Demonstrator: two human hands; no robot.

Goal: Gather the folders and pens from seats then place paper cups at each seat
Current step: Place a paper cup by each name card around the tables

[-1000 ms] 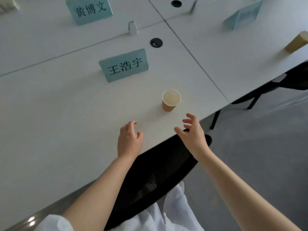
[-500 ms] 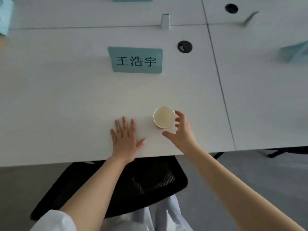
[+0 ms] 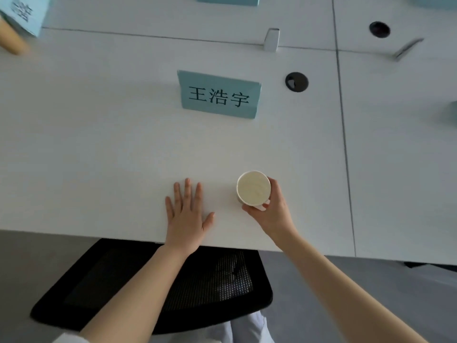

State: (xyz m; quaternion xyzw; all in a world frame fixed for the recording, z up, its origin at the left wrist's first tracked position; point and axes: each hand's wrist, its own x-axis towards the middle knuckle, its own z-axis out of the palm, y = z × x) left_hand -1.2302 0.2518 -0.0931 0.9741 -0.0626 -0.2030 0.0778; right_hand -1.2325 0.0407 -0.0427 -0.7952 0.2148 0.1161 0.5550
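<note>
The right hand (image 3: 273, 209) wraps the small tan paper cup (image 3: 253, 187) near the white table's (image 3: 99, 157) edge, so a squeeze or nudge could topple it, while the left hand (image 3: 185, 214) lies flat and empty.

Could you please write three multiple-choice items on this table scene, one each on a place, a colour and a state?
1. Where does the paper cup stand?
A. behind the name card
B. near the table's front edge, right of the left hand
C. on the chair

2. What colour is the name card?
A. teal
B. red
C. yellow

3. How is the left hand?
A. in a fist
B. holding a pen
C. flat, fingers spread

Answers: 1 B, the cup sits by the table edge, in the right hand. 2 A, its face is teal. 3 C, the palm lies open on the table.
</note>
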